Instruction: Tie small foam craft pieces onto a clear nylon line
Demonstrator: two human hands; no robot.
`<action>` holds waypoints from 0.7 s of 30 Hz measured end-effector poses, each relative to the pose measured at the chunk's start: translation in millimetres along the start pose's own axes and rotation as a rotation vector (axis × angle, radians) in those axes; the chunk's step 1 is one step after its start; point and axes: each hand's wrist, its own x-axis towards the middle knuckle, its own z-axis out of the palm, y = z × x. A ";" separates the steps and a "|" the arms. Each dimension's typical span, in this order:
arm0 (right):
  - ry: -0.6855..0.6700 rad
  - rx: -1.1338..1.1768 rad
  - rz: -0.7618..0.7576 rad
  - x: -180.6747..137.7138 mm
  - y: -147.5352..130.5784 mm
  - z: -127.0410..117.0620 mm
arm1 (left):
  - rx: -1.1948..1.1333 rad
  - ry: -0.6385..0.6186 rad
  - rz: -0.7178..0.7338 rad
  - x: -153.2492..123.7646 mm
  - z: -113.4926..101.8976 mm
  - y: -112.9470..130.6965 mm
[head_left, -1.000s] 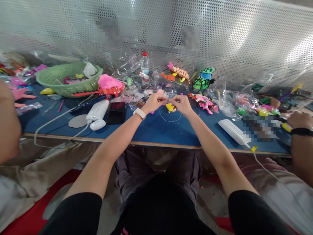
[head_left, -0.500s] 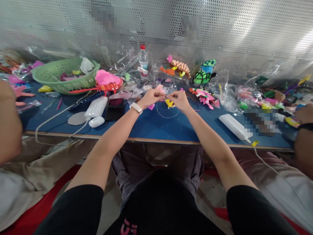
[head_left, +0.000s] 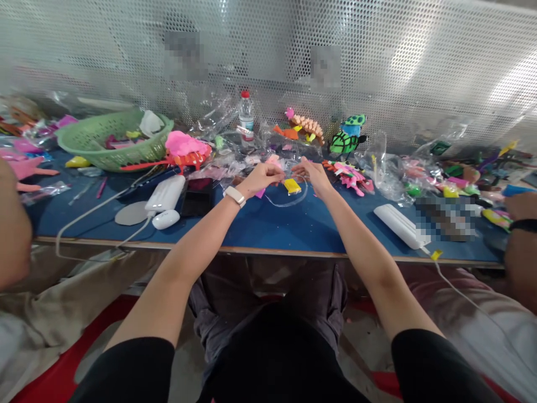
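A thin clear thread point(head_left: 283, 205) curves in a loop above the blue table between my two hands. My left hand point(head_left: 263, 178), with a pale band at the wrist, is closed in a pinch on one side of the loop. Opposite it, my right hand point(head_left: 314, 174) has its fingers stretched and slightly apart, close to the loop's other side; any contact there is blurred. Within the loop, as seen from above, lies a small yellow packet point(head_left: 292, 186). Behind my fingers is a pink clay piece point(head_left: 274, 161), partly hidden.
Left are a green basket point(head_left: 113, 154), a pink-and-red clay figure point(head_left: 188, 150), a white power bank point(head_left: 166, 192) and a dark phone point(head_left: 197, 196). A bottle point(head_left: 246, 120) stands behind. Right are clay figures point(head_left: 349, 174) and another power bank point(head_left: 400, 225). People sit on both sides.
My hands have moved apart from a fingertip-to-fingertip pinch. The right fingers have loosened, and the thread loop has shifted. The view has tilted slightly upward.
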 end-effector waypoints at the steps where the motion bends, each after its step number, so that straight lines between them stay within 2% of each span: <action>1: 0.029 -0.035 -0.005 1.9 2.7 -5.7 | 0.022 -0.023 0.011 -1.1 0.6 1.9; 3: 0.065 -0.236 -0.066 3.2 8.9 -15.0 | 0.044 -0.081 0.026 -3.7 2.6 6.0; 7: -0.129 -0.668 -0.088 -3.2 20.5 -17.6 | 0.000 -0.197 0.029 -9.0 10.4 14.3; 10: -0.200 -0.775 -0.130 -7.5 23.6 -8.8 | -0.044 -0.278 0.038 -12.0 18.5 19.1; 13: -0.136 -0.658 -0.178 -6.2 19.5 5.8 | -0.128 -0.390 0.022 -14.9 26.9 23.8; 16: -0.100 -0.289 -0.131 1.2 8.1 29.8 | -0.204 -0.584 -0.027 -18.2 36.1 29.6; 19: -0.179 0.074 -0.033 16.0 -11.7 63.0 | -0.195 -0.809 -0.075 -20.4 45.8 33.5; 21: -0.266 0.174 0.054 29.8 -30.3 86.9 | -0.166 -0.896 -0.090 -20.7 50.9 32.4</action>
